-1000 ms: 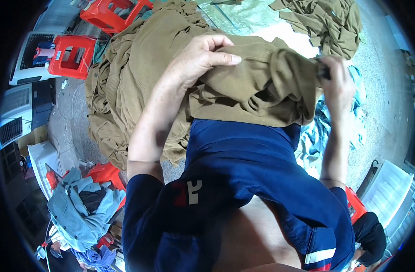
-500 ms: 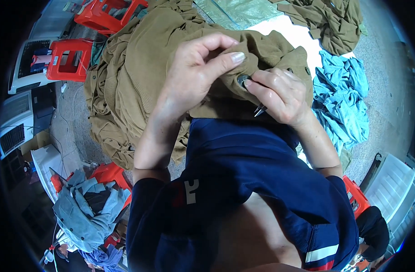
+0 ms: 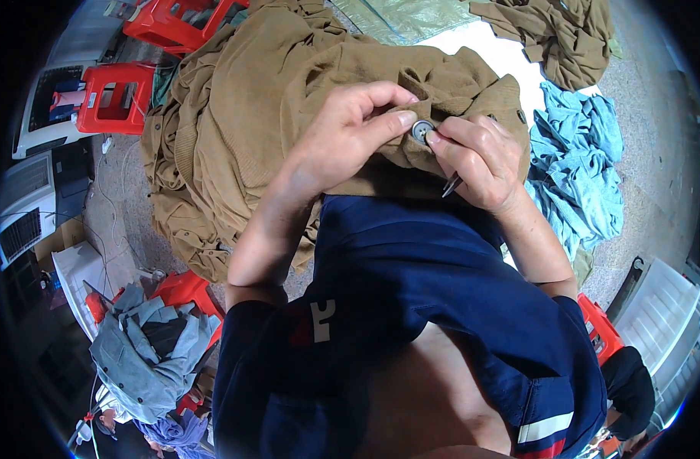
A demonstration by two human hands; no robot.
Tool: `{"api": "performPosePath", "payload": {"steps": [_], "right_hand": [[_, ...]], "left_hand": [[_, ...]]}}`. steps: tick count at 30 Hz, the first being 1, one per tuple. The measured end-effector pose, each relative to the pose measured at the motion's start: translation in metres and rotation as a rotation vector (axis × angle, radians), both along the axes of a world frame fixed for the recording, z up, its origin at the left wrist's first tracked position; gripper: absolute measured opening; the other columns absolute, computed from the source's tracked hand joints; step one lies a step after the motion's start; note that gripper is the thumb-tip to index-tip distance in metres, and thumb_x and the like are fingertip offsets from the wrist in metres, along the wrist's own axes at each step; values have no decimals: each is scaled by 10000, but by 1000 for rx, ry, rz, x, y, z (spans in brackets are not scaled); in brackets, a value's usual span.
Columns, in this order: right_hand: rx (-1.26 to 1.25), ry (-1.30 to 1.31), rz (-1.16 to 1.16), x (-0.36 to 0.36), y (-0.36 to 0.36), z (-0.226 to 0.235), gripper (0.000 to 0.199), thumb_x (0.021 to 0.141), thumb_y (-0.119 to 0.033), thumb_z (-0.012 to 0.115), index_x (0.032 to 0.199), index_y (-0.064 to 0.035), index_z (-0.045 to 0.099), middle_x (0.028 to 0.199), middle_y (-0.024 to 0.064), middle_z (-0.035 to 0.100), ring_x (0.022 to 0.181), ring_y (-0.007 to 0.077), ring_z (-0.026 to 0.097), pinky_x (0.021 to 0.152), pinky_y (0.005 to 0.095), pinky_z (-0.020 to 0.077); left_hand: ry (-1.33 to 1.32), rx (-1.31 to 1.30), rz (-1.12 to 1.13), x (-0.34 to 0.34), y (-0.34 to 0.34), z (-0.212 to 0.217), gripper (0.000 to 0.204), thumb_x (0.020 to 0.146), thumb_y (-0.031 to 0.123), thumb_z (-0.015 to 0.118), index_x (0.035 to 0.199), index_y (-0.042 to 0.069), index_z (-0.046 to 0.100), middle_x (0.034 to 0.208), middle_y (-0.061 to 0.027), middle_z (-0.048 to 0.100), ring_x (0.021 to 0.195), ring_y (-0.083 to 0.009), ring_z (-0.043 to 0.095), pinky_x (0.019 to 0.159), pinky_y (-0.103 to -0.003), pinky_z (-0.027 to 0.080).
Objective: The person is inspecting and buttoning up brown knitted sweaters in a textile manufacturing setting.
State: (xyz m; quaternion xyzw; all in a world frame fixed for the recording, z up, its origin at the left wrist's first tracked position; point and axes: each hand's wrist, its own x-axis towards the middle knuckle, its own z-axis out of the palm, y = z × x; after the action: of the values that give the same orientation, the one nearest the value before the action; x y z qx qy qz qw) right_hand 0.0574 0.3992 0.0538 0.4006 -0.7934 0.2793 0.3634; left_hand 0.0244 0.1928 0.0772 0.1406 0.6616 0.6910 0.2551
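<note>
A brown knit garment (image 3: pixel 380 65) lies bunched across my lap. My left hand (image 3: pixel 338 141) is closed in a pinch on a fold of it, thumb and forefinger beside a round dark button (image 3: pixel 422 129) with a pale rim. From the other side, the thumb and forefinger of my right hand (image 3: pixel 480 157) pinch at the edge of that button. A pointed metal tool (image 3: pixel 451 184) sticks out below my right palm, gripped by the curled fingers; the rest of it is hidden. Another dark button (image 3: pixel 521 116) shows on the cloth to the right.
More brown knitwear (image 3: pixel 181 183) is heaped at the left, with another pile (image 3: pixel 568 38) at the far right. Light-blue garments (image 3: pixel 575 161) lie on the right. Red stools (image 3: pixel 90 96) stand at the left, and grey-blue clothes (image 3: pixel 139 359) cover one at the lower left.
Both hands have shifted slightly, the right one a little to the right. The button has turned to face up more, and more of its face shows.
</note>
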Motion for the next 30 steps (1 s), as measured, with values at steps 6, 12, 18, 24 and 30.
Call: {"api": "performPosePath", "payload": {"steps": [6,12,18,24,30], "right_hand": [[-38,-160,45,-2,-8,0,164,674,-24,688,822,-2,621,852,99,619,666,210,636,547,313,525],[-69,-370,95,-2,-8,-9,217,711,8,717,886,-20,592,945,103,605,723,215,645,572,311,534],[-263,-650,87,-8,-18,-4,355,780,-133,768,1087,-57,605,993,77,622,767,209,638,610,309,515],[-273,-684,55,-7,-14,-18,224,754,-13,730,952,-28,628,811,57,612,722,180,626,593,308,472],[-653,-1059,138,-1,-22,-28,228,750,127,638,928,-11,609,818,0,597,753,65,588,631,224,466]], "left_hand": [[264,-11,21,7,-4,-10,276,829,106,733,1033,-47,629,909,-57,626,888,-115,592,782,-271,488],[488,-240,-34,5,-8,1,309,755,10,768,1017,-53,616,1001,-83,604,983,-153,588,887,-255,462],[553,-266,20,9,-9,2,270,758,22,763,984,-32,625,972,-102,637,916,-167,619,831,-276,489],[646,-291,95,12,-4,-8,183,801,66,718,939,-7,623,882,-107,636,841,-225,643,741,-322,506],[248,-48,87,9,-5,-20,161,860,110,701,938,-9,625,849,-54,615,801,-159,602,716,-296,485]]}}
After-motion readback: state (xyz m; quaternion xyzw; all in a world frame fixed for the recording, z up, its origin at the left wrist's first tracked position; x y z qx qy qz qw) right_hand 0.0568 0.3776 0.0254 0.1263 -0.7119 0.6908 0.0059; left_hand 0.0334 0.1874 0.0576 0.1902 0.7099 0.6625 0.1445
